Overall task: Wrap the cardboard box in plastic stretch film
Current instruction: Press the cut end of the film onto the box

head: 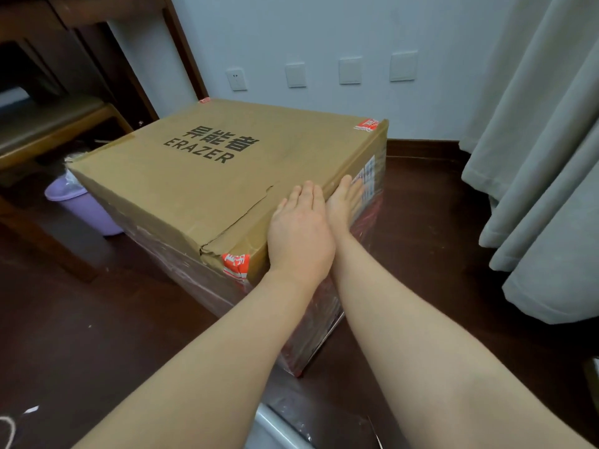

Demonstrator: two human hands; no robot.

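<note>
A large brown cardboard box [207,176] printed "ERAZER" stands on the dark floor, with red tape at its corners. Clear stretch film [311,328] covers its lower sides and looks wrinkled and shiny. My left hand [299,233] lies flat, palm down, on the box's top near the right edge. My right hand [345,200] presses flat against the upper part of the right side, fingers straight over a shipping label. Neither hand holds anything. A strip of film [291,413] trails from the box's near corner to the bottom of the frame.
A purple bin [81,205] stands to the left of the box, next to dark wooden furniture [64,59]. A wall with sockets [238,79] is behind the box. Grey curtains [544,157] hang at the right. Dark wooden floor [421,254] surrounds the box.
</note>
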